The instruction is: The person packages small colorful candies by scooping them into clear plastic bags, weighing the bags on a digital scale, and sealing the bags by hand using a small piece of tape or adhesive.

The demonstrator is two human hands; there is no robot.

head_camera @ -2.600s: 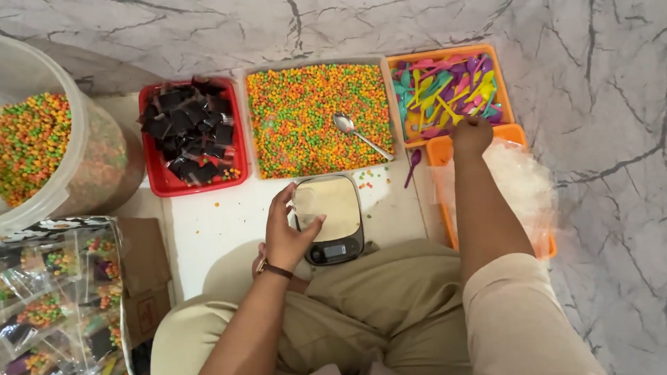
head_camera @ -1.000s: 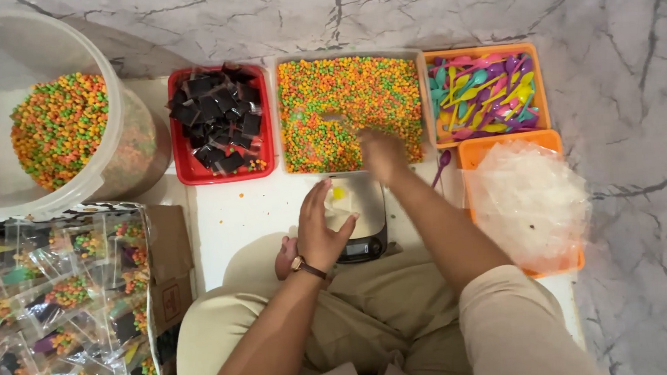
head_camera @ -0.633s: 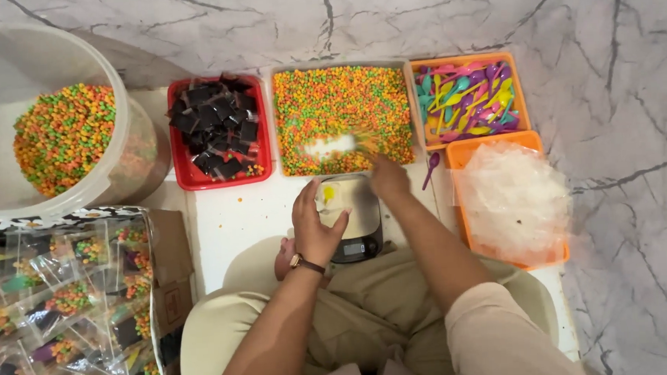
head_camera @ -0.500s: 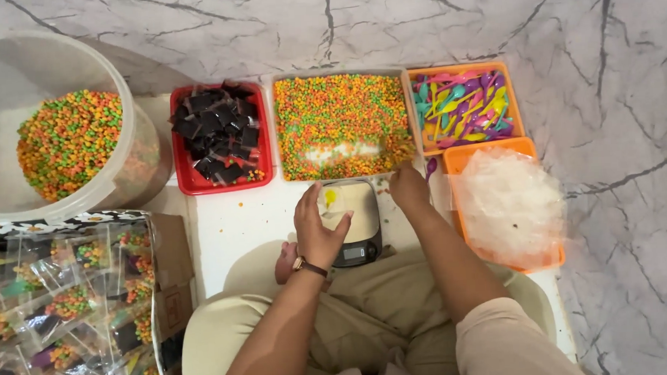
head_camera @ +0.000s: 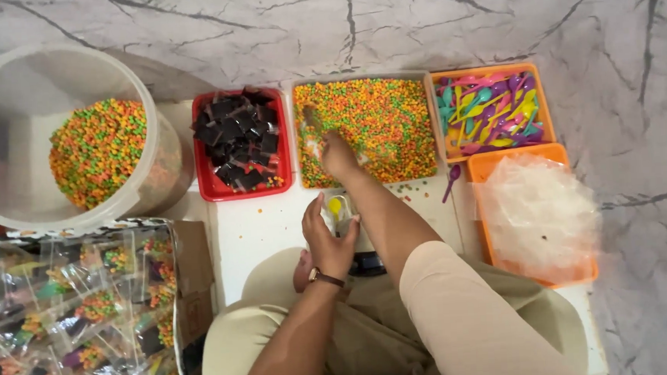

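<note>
Right now my right hand (head_camera: 339, 155) grips a spoon (head_camera: 311, 124), fingers closed on its handle, in the tray of coloured beads (head_camera: 376, 124). My left hand (head_camera: 330, 237) pinches a small clear bag (head_camera: 338, 210) over the scale (head_camera: 368, 258).

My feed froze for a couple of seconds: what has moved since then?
The right hand left the orange tray of clear plastic bags, took the metal spoon, and now digs in the tray of orange-green pellets. The left hand still holds the small bag over the scale; trays unchanged.
</note>
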